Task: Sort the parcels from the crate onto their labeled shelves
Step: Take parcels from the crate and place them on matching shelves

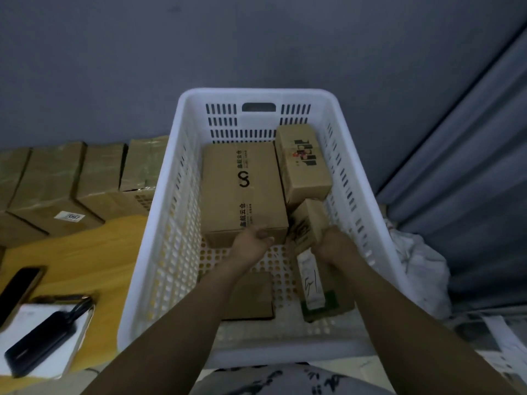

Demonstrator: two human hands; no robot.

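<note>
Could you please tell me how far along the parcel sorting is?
Done: nothing shown; no shelves in view. In hand: right hand grips a small box; left hand touches the big box. Left: those, the printed box and others in the crate.

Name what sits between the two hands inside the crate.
In the head view, a small tilted box, held by the right hand, fills the gap to the left hand, which grips the large box.

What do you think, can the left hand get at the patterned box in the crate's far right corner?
Probably yes: the left hand is at the near edge of the large box, and the patterned box lies uncovered beyond it in the open-topped crate.
</note>
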